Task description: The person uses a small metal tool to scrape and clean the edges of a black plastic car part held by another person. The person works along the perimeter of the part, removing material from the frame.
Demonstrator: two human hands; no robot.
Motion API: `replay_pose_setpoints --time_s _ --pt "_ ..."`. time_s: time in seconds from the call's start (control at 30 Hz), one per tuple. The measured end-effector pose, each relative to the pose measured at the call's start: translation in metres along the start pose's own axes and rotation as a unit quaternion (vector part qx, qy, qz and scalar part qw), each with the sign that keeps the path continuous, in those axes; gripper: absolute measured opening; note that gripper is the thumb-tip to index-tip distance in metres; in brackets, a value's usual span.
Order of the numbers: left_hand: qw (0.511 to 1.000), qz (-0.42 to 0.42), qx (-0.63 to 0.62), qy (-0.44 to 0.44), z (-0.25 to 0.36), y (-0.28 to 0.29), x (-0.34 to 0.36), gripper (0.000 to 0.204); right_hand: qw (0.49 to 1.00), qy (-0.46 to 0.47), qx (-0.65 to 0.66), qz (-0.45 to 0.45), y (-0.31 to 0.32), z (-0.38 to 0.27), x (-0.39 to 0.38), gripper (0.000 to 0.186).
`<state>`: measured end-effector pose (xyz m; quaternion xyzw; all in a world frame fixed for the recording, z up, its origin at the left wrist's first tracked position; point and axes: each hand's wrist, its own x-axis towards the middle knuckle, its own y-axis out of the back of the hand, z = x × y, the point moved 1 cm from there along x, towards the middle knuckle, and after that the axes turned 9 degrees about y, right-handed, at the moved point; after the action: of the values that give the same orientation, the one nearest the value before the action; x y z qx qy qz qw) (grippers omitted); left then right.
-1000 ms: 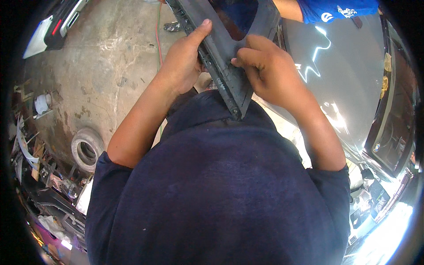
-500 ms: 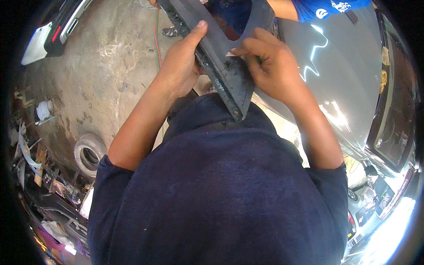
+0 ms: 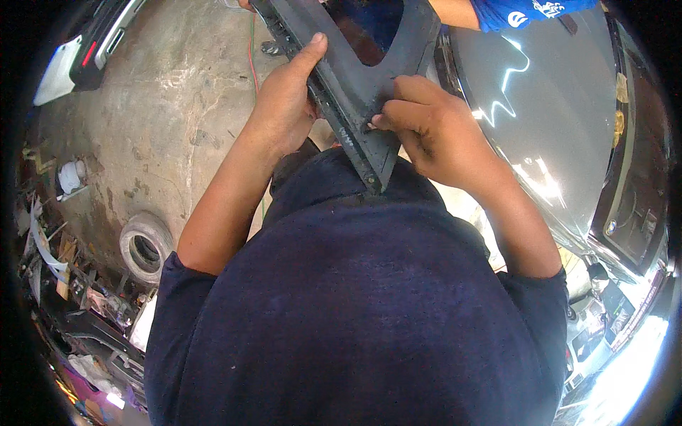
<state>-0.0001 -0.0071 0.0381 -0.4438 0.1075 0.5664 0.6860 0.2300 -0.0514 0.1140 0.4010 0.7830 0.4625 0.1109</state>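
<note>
A dark grey plastic car trim panel (image 3: 341, 92) slants in front of me, its pointed end against my dark shirt. It has a V-shaped opening and a scuffed edge along its left side. My left hand (image 3: 288, 103) grips that left edge, thumb lying on top and fingers underneath, out of sight. Over the narrow part near the tip, my right hand (image 3: 437, 131) is closed in a pinch, its fingertips at the panel's face. A small pale piece (image 3: 372, 123) shows at those fingertips; its kind is too small to tell.
Another person's arm with a blue sleeve (image 3: 508, 13) is beyond the panel. On the right stands a grey, shiny car body panel (image 3: 540, 92). A tire (image 3: 145, 248) lies on the concrete floor at left, near piled scrap parts (image 3: 92, 305). A white-and-black bumper (image 3: 82, 57) is at upper left.
My right hand has moved down along the panel toward its tip, still pinching. The panel has shifted slightly left; my left hand keeps its grip.
</note>
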Motion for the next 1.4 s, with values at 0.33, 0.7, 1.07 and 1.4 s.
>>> replay_pose_setpoints --time_s 0.33,0.7,1.07,1.4 --pt "1.0 -0.027 0.007 0.014 0.002 0.003 -0.002 0.057 1.0 -0.006 0.013 0.005 -0.005 0.006 0.023 0.018" --pt "0.953 0.085 0.28 -0.08 0.014 0.009 -0.029 0.07 0.892 -0.286 0.278 0.215 0.045 0.022 -0.043 0.02" --pt "0.44 -0.125 0.781 -0.424 -0.003 -0.054 -0.043 0.066 0.747 -0.41 0.438 0.287 0.011 0.041 -0.088 0.045" --pt "0.433 -0.119 0.831 -0.329 -0.006 -0.08 -0.016 0.07 0.66 -0.44 0.422 0.439 0.019 0.043 -0.17 0.049"
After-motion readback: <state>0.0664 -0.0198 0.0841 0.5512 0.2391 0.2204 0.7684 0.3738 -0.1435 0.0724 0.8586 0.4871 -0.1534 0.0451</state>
